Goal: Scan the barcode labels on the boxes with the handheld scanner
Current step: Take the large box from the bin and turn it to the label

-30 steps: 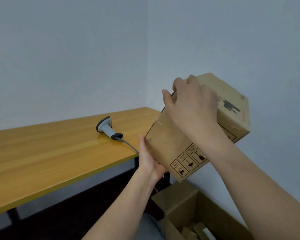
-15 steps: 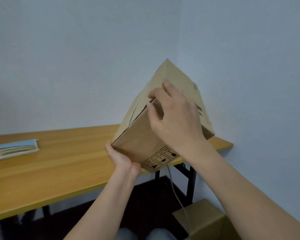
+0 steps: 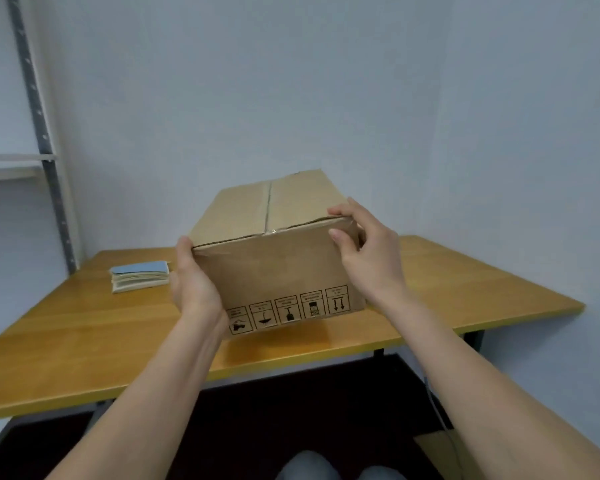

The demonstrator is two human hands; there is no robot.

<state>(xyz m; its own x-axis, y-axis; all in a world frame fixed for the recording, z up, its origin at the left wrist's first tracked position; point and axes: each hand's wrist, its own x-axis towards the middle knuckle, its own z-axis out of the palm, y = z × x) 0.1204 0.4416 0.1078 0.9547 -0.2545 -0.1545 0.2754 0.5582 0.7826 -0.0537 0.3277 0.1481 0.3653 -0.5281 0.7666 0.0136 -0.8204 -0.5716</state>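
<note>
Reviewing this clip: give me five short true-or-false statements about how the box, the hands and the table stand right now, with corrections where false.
1. Both hands grip the brown cardboard box, the left hand at its left edge and the right hand at its right corner. True.
2. The box's top flaps stand open. False: they lie closed along a centre seam.
3. Black handling symbols run along the bottom of the box's near face. True.
4. The handheld scanner is in the right hand. False: no scanner is visible.
5. A blue-covered stack of paper lies on the wooden table, left of the box. True.
</note>
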